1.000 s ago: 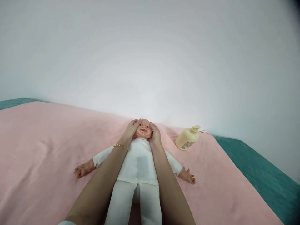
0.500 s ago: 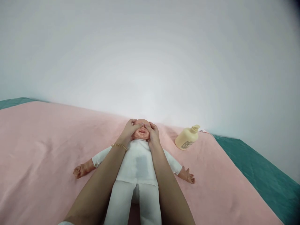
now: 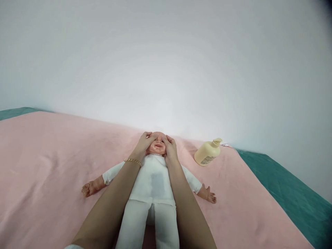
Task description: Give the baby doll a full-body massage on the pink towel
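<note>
A baby doll in a white top and trousers lies on its back, arms spread, its head away from me. My left hand cups one side of the doll's head, the thumb lying across the upper face near the eye. On the opposite side my right hand does the same, with its thumb by the other eye. Both hands are curled around the head; the fingers behind it are partly hidden. Between the thumbs the nose and mouth show. A beaded bracelet circles my left wrist.
To the right of the doll stands a pale yellow pump bottle. A pink cloth lies beneath everything, over a green cover that shows at the sides. Behind rises a plain pale wall.
My thumbs have slid slightly apart on the doll's face, so more of the area between the eyes shows. The hands still cup the head, and the bottle stays put.
</note>
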Motion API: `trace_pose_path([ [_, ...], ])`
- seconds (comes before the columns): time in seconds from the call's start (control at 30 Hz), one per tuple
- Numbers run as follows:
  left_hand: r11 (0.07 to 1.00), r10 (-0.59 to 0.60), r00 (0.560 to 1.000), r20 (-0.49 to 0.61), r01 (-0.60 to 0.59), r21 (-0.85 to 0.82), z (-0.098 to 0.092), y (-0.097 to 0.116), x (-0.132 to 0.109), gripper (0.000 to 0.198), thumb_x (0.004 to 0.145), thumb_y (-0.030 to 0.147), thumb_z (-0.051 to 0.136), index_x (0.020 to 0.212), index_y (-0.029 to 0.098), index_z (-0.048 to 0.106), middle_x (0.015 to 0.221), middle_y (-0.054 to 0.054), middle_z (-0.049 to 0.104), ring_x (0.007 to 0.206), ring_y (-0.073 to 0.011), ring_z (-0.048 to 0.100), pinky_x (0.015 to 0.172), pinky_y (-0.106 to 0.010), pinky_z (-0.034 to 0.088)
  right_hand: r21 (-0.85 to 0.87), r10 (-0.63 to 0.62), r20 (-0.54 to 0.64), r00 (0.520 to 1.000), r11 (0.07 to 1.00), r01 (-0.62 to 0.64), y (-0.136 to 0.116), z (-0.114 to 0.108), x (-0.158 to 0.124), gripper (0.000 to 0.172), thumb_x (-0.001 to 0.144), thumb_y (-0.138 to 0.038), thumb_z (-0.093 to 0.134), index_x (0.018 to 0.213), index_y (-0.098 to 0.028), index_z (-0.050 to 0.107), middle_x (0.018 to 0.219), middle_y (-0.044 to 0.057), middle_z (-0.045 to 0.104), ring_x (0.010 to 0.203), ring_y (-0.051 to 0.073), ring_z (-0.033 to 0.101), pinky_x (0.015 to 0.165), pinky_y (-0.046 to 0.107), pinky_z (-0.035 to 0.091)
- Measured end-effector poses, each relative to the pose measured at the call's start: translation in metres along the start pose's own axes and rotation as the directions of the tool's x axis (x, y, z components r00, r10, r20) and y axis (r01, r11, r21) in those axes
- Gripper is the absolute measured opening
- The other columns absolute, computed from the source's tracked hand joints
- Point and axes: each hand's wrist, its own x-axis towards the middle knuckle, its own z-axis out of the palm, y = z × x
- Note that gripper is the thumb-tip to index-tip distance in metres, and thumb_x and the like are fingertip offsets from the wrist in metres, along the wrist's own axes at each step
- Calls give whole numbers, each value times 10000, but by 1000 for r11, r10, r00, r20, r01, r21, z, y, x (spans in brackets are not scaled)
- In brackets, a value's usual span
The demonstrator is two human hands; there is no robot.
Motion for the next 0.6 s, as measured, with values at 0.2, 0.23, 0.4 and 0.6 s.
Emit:
trace_pose_path([
  [0.2,999,36,999,11,-35,-30,-2,-5,4,229,800,291,685,950,155,578,1000,-106,656,894,-197,648,805,-311,523,29,-26,9,1000,999,26,0,1,-1,409,640,-347,778,979,-212,593,949,33,681,915,205,668,787,319,567],
  [0.23,999,40,999,10,-40,-36,-2,-7,6,229,795,298,687,942,156,583,996,-103,658,901,-198,646,814,-312,519,34,-23,7,1000,999,22,0,1,-1,397,644,-341,773,975,-211,595,947,33,682,912,203,668,791,319,566],
  [0.4,996,47,999,8,-47,-75,-3,-13,14,243,769,327,689,921,163,594,998,-96,657,911,-202,636,833,-327,506,46,7,-11,1000,999,-7,-2,2,0,329,659,-278,740,954,-215,610,931,23,689,903,193,665,790,311,564],
  [0.6,994,27,999,-17,-29,-109,-4,-18,20,155,796,281,616,893,164,588,950,-70,646,872,-185,627,818,-324,506,70,17,5,1000,997,-18,-1,0,6,284,658,-271,731,922,-210,646,913,16,705,892,196,665,783,314,563],
])
